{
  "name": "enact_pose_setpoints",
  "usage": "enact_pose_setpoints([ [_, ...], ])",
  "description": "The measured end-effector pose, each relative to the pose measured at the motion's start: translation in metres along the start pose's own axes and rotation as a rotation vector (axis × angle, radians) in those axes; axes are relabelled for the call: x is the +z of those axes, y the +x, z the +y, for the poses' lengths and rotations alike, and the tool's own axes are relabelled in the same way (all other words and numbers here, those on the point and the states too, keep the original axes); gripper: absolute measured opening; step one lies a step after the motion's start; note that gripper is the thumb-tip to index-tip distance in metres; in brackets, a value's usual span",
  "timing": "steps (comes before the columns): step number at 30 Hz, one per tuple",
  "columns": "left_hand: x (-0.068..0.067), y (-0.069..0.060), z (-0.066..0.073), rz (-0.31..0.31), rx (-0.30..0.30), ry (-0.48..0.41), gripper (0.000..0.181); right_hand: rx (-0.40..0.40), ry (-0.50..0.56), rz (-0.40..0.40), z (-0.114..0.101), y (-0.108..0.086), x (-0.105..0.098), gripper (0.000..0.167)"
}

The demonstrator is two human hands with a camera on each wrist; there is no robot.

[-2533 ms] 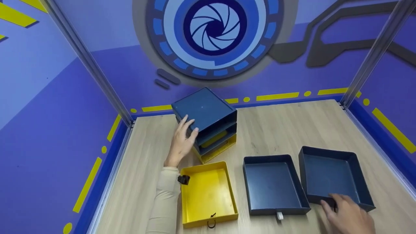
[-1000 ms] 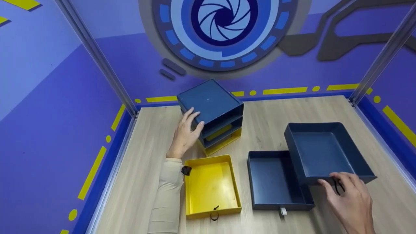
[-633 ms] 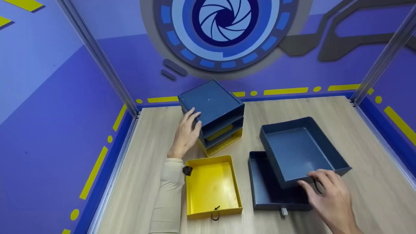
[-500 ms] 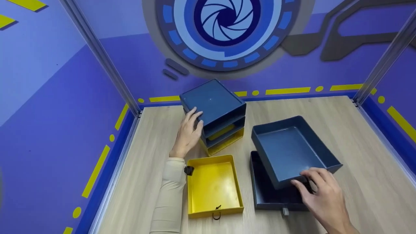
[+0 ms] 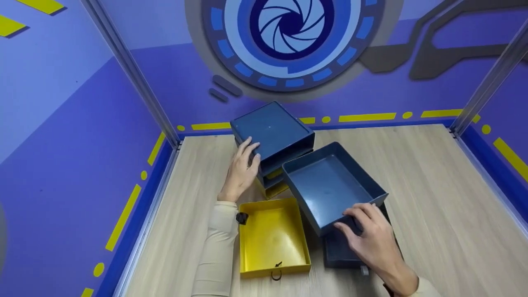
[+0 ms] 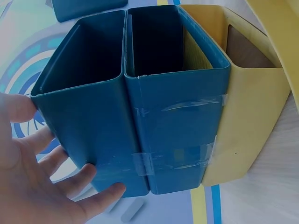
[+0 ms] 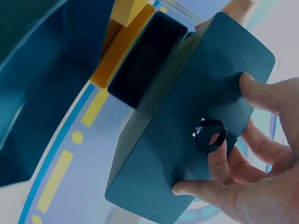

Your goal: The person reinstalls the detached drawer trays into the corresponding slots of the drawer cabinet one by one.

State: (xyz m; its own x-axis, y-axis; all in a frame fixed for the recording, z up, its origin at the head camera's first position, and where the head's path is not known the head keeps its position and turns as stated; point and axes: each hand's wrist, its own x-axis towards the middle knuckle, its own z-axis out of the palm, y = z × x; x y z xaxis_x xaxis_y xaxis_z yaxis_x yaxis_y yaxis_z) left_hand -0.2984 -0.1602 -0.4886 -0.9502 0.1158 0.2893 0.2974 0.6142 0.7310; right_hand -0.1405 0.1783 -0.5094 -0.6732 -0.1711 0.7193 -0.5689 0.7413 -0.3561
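Note:
My right hand (image 5: pixel 373 237) holds a dark blue drawer (image 5: pixel 330 185) by its front wall, raised over the table and tilted. In the right wrist view, the front carries a black pull loop (image 7: pixel 223 140); thumb and fingers grip the panel, one finger at the loop. My left hand (image 5: pixel 241 171) rests on the left edge of a three-tier drawer cabinet (image 5: pixel 272 128), two blue tiers over a yellow one. The left wrist view shows its fingers (image 6: pixel 77 179) fairly straight against the blue casing (image 6: pixel 84 121). The drawer's far corner overlaps the cabinet's front in the head view; contact cannot be told.
A yellow drawer (image 5: pixel 272 235) with a black loop lies on the wooden table (image 5: pixel 445 206) before the cabinet. Partly hidden under the raised drawer, another dark blue drawer (image 5: pixel 340 251) has a pale tab (image 5: pixel 364 270). Printed walls (image 5: pixel 165 90) enclose the back and sides.
My right hand has lifted the blue drawer off the table at right and carried it left, over the other blue drawer, toward the cabinet. My left hand has stayed on the cabinet.

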Motion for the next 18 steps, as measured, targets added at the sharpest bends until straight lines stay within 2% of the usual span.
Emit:
enact_pose_setpoints([
  [10,0.003,0.000,-0.002,-0.011,0.039,-0.012,0.047,-0.010,0.070,0.003,-0.006,0.011,0.024,0.039],
  [18,0.000,-0.001,-0.004,0.000,0.033,-0.011,0.046,-0.010,0.092,-0.048,-0.010,0.015,0.031,0.039],
])
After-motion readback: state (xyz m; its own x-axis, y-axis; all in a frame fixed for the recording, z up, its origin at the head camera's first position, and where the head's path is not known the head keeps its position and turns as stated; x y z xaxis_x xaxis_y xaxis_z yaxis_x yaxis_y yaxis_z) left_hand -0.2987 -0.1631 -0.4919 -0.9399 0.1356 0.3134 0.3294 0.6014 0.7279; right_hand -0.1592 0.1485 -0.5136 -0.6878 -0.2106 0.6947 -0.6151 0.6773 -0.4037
